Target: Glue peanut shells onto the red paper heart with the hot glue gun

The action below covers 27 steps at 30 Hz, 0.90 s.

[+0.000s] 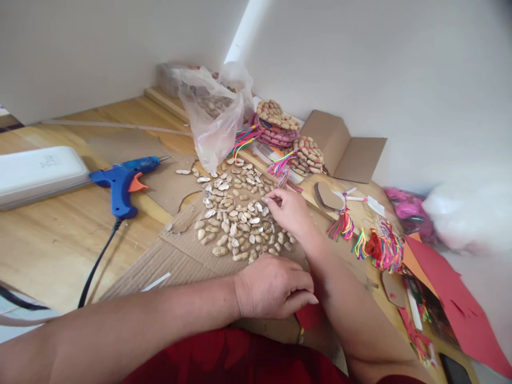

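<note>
Left hand: fingers curled; contents cannot be determined. Peanuts lie spread on corrugated cardboard just beyond. Right hand, farther: thumb and fingertips close together at the peanuts; grip unconfirmed. Apparent step: peanut selection. Next move calls for a light, single-piece pinch.

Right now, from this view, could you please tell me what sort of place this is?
It looks like a small craft workspace: a blue glue gun lies on a wooden table, with loose peanut shells and colourful tassels nearby.
</note>
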Available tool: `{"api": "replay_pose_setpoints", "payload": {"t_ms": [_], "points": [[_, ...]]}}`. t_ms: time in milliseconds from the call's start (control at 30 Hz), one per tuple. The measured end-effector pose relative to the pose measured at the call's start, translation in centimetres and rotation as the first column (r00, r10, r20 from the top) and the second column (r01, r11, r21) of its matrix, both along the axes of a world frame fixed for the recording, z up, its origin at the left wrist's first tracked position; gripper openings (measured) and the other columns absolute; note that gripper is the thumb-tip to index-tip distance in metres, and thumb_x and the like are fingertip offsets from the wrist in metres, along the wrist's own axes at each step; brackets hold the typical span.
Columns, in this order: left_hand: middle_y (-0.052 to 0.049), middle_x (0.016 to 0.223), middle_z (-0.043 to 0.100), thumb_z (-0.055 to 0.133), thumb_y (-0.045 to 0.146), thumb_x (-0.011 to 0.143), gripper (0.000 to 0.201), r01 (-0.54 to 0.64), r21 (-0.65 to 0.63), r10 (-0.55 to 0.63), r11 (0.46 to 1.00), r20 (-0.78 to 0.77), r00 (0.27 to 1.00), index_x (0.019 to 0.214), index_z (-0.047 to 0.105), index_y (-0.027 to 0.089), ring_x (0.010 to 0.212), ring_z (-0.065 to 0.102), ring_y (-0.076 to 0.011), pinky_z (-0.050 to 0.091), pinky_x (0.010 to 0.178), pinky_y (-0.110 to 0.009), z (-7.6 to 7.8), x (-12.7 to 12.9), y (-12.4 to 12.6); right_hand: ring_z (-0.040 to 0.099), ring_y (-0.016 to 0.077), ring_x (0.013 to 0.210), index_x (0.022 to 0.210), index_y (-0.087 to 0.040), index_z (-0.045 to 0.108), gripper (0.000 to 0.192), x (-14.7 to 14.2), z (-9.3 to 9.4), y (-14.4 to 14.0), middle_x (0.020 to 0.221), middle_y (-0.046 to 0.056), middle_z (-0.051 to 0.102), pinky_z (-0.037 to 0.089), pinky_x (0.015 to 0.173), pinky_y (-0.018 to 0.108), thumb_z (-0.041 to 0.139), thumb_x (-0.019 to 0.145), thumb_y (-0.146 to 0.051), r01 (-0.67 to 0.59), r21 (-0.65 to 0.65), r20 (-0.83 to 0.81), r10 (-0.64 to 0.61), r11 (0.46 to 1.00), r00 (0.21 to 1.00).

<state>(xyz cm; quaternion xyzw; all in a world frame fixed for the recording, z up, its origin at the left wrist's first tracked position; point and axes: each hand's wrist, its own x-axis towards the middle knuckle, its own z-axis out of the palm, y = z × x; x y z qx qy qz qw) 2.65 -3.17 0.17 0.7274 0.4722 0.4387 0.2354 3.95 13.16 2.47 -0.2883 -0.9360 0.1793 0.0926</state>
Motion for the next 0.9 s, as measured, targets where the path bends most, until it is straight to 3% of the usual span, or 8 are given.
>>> {"api": "replay_pose_setpoints", "payload": {"t_ms": [133, 367, 667, 900], "points": [[0.0, 0.086, 0.072, 0.057, 0.034, 0.099, 0.022, 0.0, 0.006, 0.0, 1.0, -0.004, 1.0, 0.09, 0.069, 0.019, 0.076, 0.065, -0.0135, 0.044, 0.068, -0.024, -0.1, 0.0, 0.0, 0.064, 0.0162, 0.066, 0.085, -0.023, 0.077, 0.012, -0.2, 0.0, 0.2, 0.074, -0.001, 0.073, 0.044, 0.066, 0.027, 0.067, 0.087, -0.028, 0.041, -0.111, 0.01, -0.04, 0.993, 0.999], [0.0, 0.085, 0.071, 0.056, 0.033, 0.099, 0.022, 0.002, 0.013, -0.002, 1.0, 0.004, 1.0, 0.09, 0.069, 0.018, 0.076, 0.065, -0.0129, 0.044, 0.068, -0.024, 0.0, -0.1, 0.1, 0.067, 0.0177, 0.072, 0.087, -0.023, 0.078, 0.01, -0.7, 0.2, 0.7, 0.08, 0.0, 0.075, 0.044, 0.067, 0.028, 0.069, 0.086, -0.027, 0.068, -0.059, 0.065, -0.064, 0.996, 0.996], [0.0, 0.085, 0.072, 0.057, 0.034, 0.099, 0.021, -0.004, 0.002, 0.004, 1.0, 0.004, 1.0, 0.09, 0.068, 0.019, 0.076, 0.066, -0.0136, 0.043, 0.068, -0.025, 0.0, 0.0, 0.1, 0.065, 0.0172, 0.07, 0.087, -0.021, 0.077, 0.01, 0.1, 0.1, 1.1, 0.079, 0.002, 0.075, 0.048, 0.073, 0.029, 0.067, 0.085, -0.023, -0.007, -0.007, -0.088, 0.006, 1.0, 0.996], [-0.001, 0.084, 0.072, 0.057, 0.033, 0.099, 0.021, -0.012, 0.011, 0.012, 1.0, 0.013, 1.0, 0.09, 0.069, 0.018, 0.076, 0.066, -0.0137, 0.043, 0.068, -0.024, 0.0, 0.0, 0.1, 0.065, 0.0165, 0.072, 0.088, -0.022, 0.076, 0.01, 0.3, 0.1, 0.9, 0.082, 0.0, 0.075, 0.046, 0.07, 0.029, 0.068, 0.084, -0.019, -0.066, -0.005, -0.058, 0.066, 0.998, 0.996]]}}
